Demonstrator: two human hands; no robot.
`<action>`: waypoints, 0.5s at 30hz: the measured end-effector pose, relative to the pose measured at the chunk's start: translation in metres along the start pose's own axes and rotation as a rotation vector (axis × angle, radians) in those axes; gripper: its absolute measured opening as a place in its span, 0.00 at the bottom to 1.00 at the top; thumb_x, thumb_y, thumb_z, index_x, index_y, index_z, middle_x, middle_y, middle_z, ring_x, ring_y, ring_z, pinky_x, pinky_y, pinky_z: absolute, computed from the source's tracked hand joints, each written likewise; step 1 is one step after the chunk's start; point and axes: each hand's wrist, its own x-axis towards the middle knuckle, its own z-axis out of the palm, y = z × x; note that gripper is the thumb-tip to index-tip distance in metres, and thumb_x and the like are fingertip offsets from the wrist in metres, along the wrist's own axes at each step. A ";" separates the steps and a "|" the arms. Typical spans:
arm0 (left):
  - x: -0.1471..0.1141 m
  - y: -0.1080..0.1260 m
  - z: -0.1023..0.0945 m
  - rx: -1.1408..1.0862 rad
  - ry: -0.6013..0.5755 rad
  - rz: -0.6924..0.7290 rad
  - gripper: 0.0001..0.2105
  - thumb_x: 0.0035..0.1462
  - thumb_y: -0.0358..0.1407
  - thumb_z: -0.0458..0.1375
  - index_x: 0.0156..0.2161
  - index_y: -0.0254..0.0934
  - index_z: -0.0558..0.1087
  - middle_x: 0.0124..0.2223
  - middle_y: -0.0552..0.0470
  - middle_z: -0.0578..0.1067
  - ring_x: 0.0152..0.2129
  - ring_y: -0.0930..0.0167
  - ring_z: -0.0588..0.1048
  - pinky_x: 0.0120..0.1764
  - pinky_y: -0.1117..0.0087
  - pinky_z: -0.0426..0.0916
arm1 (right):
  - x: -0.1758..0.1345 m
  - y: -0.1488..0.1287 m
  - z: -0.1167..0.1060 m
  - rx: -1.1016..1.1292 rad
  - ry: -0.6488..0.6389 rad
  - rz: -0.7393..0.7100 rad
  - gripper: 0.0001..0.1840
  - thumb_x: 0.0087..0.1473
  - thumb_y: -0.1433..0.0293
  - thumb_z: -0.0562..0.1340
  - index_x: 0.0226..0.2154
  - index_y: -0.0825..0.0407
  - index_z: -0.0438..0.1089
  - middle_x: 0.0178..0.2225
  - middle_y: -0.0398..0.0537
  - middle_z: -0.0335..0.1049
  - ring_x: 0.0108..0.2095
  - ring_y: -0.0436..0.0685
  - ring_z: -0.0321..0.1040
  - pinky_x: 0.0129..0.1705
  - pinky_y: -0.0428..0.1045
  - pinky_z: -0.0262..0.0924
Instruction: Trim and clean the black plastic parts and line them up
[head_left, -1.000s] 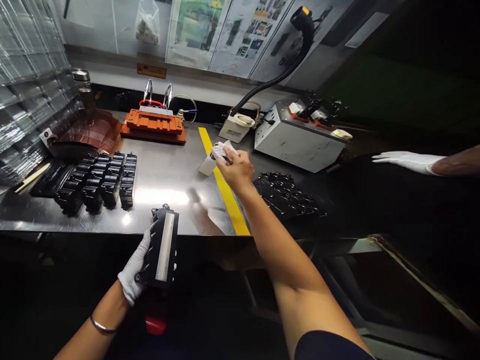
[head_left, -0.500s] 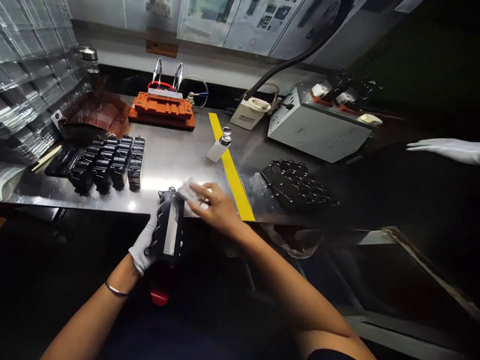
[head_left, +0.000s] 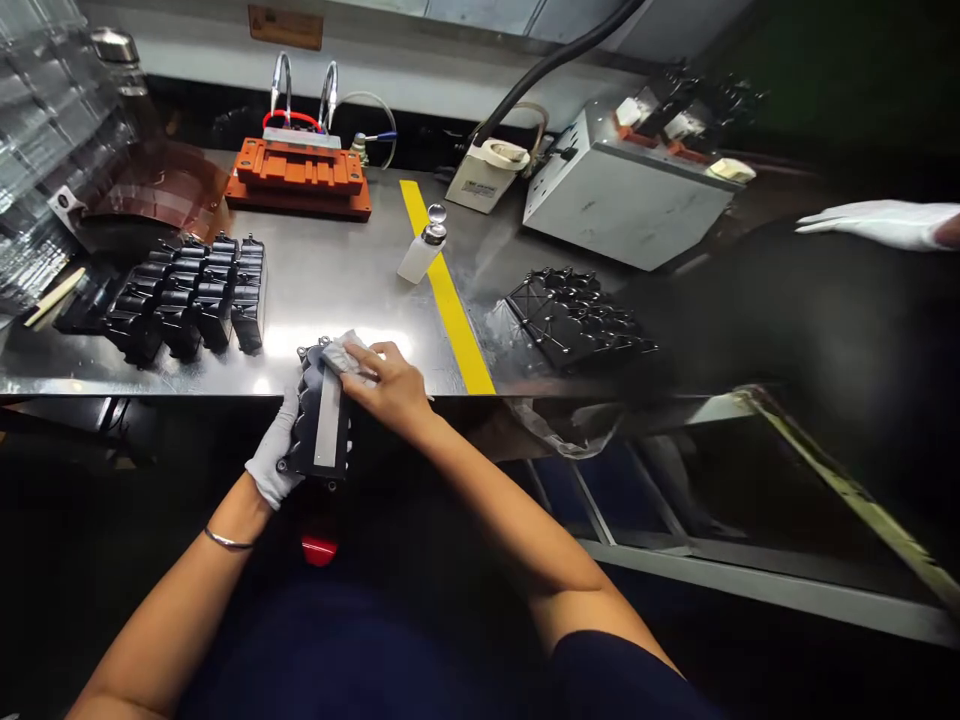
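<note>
My left hand (head_left: 274,456), in a white glove, grips a black plastic housing (head_left: 306,428) from its left side, just off the bench's front edge. A long pale metallic strip (head_left: 328,425) runs down the housing's upper face. Bare and pinched, my right hand (head_left: 391,388) presses a crumpled white wipe (head_left: 347,355) against the top end of that face. Further back, a white pump bottle (head_left: 415,258) with a metal cap, its lid flipped up, stands by the yellow tape (head_left: 455,325).
Black housings (head_left: 196,300) stand in rows at left, near an orange fixture (head_left: 296,180). More black parts (head_left: 574,320) lie at right, before a grey metal box (head_left: 615,190). Another person's gloved hand (head_left: 885,222) shows at far right. Stacked clear trays (head_left: 45,130) rise at left.
The wipe has come from beside the housing's top right corner onto the top of its face, moving left with my right hand. The whole view has shifted, so the bench sits higher.
</note>
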 end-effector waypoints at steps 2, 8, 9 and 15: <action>0.000 0.001 0.000 0.033 0.004 0.024 0.35 0.57 0.58 0.46 0.54 0.28 0.68 0.34 0.39 0.79 0.25 0.61 0.78 0.27 0.60 0.74 | 0.000 -0.002 0.001 -0.009 0.014 0.033 0.25 0.53 0.58 0.60 0.55 0.36 0.66 0.49 0.45 0.66 0.39 0.55 0.71 0.42 0.48 0.66; 0.001 0.002 -0.005 0.060 -0.027 0.033 0.34 0.57 0.58 0.45 0.51 0.28 0.70 0.35 0.39 0.79 0.26 0.60 0.79 0.27 0.60 0.74 | 0.003 -0.005 -0.001 -0.012 -0.018 0.058 0.26 0.54 0.57 0.60 0.56 0.36 0.65 0.48 0.45 0.66 0.40 0.56 0.71 0.41 0.48 0.65; 0.001 0.002 -0.006 0.067 -0.030 0.029 0.34 0.57 0.59 0.44 0.51 0.29 0.70 0.36 0.39 0.79 0.26 0.59 0.79 0.27 0.60 0.74 | 0.003 -0.004 -0.001 -0.016 -0.011 0.073 0.26 0.54 0.56 0.59 0.56 0.36 0.65 0.48 0.45 0.66 0.39 0.56 0.71 0.41 0.48 0.65; 0.000 0.002 -0.007 0.082 -0.014 0.047 0.33 0.58 0.58 0.42 0.50 0.30 0.70 0.34 0.40 0.79 0.26 0.60 0.79 0.26 0.60 0.74 | 0.001 -0.005 0.002 -0.048 -0.010 0.034 0.26 0.54 0.55 0.59 0.56 0.35 0.64 0.49 0.45 0.66 0.39 0.56 0.71 0.41 0.48 0.65</action>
